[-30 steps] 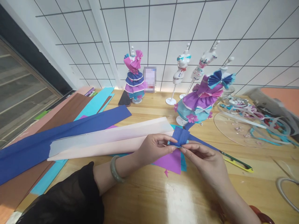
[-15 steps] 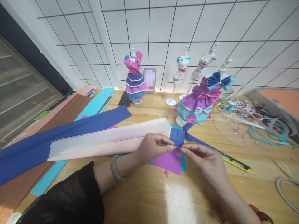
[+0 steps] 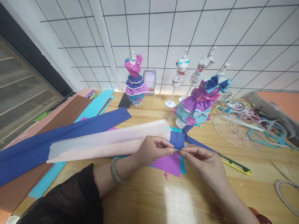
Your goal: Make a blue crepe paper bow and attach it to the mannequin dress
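Note:
Between both hands is a small piece of dark blue crepe paper (image 3: pixel 177 139), its near edge folded over in a narrow strip. My left hand (image 3: pixel 157 147) pinches the left end of that edge between thumb and fingertips. The right end is pinched the same way by my right hand (image 3: pixel 202 158). Beneath the hands lie a purple paper sheet (image 3: pixel 168 164) and turquoise paper (image 3: pixel 182 165). A folded pale pink paper strip (image 3: pixel 112 137) stretches away behind my left hand.
Long blue paper (image 3: pixel 70 132) and brown paper (image 3: pixel 67 113) cover the left side. Dressed mini mannequins (image 3: pixel 135 82) (image 3: pixel 197 102) and bare ones (image 3: pixel 181 73) stand at the back. A green-and-yellow cutter (image 3: pixel 235 165) lies right of my right hand, near tangled ribbons (image 3: pixel 263 119).
The folded strip along the near edge of the blue paper looks slightly wider. Both hands keep their pinch, and the whole view has shifted a little.

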Available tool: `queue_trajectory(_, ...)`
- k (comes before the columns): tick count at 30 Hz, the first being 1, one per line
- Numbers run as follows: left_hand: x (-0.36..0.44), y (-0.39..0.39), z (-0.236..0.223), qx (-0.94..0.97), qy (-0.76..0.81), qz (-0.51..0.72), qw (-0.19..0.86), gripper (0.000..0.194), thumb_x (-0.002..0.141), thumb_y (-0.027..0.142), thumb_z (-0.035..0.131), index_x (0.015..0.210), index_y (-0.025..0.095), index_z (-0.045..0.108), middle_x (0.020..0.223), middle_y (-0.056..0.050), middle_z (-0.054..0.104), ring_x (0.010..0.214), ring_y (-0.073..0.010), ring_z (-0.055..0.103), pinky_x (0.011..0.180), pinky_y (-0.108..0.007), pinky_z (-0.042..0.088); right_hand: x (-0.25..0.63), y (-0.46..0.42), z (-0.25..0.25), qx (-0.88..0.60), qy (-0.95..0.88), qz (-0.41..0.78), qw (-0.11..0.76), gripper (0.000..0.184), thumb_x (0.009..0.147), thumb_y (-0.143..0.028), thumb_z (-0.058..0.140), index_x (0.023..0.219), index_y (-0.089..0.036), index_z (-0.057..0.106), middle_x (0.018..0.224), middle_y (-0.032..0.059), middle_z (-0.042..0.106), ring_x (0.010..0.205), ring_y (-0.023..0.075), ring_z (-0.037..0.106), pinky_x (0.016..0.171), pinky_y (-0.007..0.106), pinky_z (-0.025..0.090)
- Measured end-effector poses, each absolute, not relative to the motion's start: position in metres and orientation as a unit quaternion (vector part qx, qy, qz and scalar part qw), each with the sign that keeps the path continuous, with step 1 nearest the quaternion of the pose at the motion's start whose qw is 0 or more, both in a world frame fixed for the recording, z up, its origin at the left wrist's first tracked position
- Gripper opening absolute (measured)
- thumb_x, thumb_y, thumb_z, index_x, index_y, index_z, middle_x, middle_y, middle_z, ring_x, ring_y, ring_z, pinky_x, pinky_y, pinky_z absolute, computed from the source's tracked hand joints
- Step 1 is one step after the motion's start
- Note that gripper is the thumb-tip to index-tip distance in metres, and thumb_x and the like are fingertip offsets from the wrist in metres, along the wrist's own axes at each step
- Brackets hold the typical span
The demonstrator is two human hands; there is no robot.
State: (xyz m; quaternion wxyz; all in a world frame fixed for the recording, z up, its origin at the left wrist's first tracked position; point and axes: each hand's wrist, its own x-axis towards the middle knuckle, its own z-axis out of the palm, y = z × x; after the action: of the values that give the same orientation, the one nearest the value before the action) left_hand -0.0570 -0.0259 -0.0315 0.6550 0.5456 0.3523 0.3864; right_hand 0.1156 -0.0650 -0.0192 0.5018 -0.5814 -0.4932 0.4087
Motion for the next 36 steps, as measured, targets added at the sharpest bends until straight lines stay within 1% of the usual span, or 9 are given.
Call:
queue_trajectory(7, -0.058, -0.026, -0.033, 0.534, 0.34, 0.385, 0.672, 0.019, 0.065, 0.025, 0.072, 0.078, 0.011, 0.069, 0.076, -0.007, 0.07, 0.072, -0.0131, 0.065, 0.067, -0.021, 0.05, 0.115, -0.063, -0.021, -0.581, -0.495, 0.404, 0.504, 0.011, 0.055, -0.03, 0.076, 0.061, -0.022, 0.072, 0.068, 0.0036, 0.071, 0.063, 0.0178, 0.065, 0.058, 0.027, 0.055)
queue_trajectory(18, -0.056, -0.027, -0.03, 0.5, 0.346, 0.402, 0.685, 0.018, 0.064, 0.023, 0.072, 0.076, 0.01, 0.068, 0.079, -0.008, 0.07, 0.075, -0.0154, 0.065, 0.074, -0.027, 0.051, 0.117, -0.063, -0.022, -0.578, -0.484, 0.439, 0.489, 0.014, 0.056, -0.032, 0.076, 0.065, -0.022, 0.072, 0.071, 0.0037, 0.072, 0.065, 0.0181, 0.066, 0.06, 0.027, 0.054)
queue_trajectory(24, -0.054, -0.029, -0.03, 0.517, 0.362, 0.403, 0.662, 0.017, 0.066, 0.025, 0.07, 0.074, 0.01, 0.067, 0.081, -0.01, 0.07, 0.077, -0.0174, 0.064, 0.076, -0.03, 0.05, 0.115, -0.063, -0.023, -0.592, -0.482, 0.432, 0.48, 0.014, 0.057, -0.032, 0.075, 0.064, -0.021, 0.072, 0.071, 0.004, 0.072, 0.066, 0.0178, 0.065, 0.062, 0.026, 0.054)
queue_trajectory(29, -0.051, -0.032, -0.029, 0.536, 0.383, 0.403, 0.635, 0.016, 0.067, 0.025, 0.069, 0.072, 0.009, 0.066, 0.08, -0.011, 0.069, 0.075, -0.0174, 0.064, 0.072, -0.029, 0.05, 0.113, -0.063, -0.024, -0.603, -0.461, 0.442, 0.478, 0.017, 0.055, -0.034, 0.076, 0.062, -0.02, 0.071, 0.068, 0.0041, 0.071, 0.062, 0.0165, 0.064, 0.058, 0.024, 0.053)
queue_trajectory(32, -0.051, -0.032, -0.028, 0.536, 0.387, 0.404, 0.632, 0.016, 0.066, 0.025, 0.069, 0.07, 0.009, 0.066, 0.078, -0.011, 0.069, 0.074, -0.0172, 0.063, 0.071, -0.028, 0.05, 0.113, -0.063, -0.026, -0.603, -0.454, 0.447, 0.479, 0.018, 0.055, -0.035, 0.076, 0.063, -0.019, 0.07, 0.068, 0.0041, 0.071, 0.061, 0.0158, 0.064, 0.057, 0.024, 0.052)
queue_trajectory(36, -0.051, -0.031, -0.029, 0.52, 0.399, 0.395, 0.644, 0.018, 0.066, 0.026, 0.069, 0.073, 0.01, 0.065, 0.079, -0.011, 0.069, 0.076, -0.0177, 0.064, 0.074, -0.03, 0.05, 0.114, -0.064, -0.03, -0.597, -0.454, 0.449, 0.487, 0.021, 0.056, -0.034, 0.076, 0.067, -0.018, 0.069, 0.07, 0.0045, 0.071, 0.061, 0.0154, 0.064, 0.056, 0.024, 0.052)
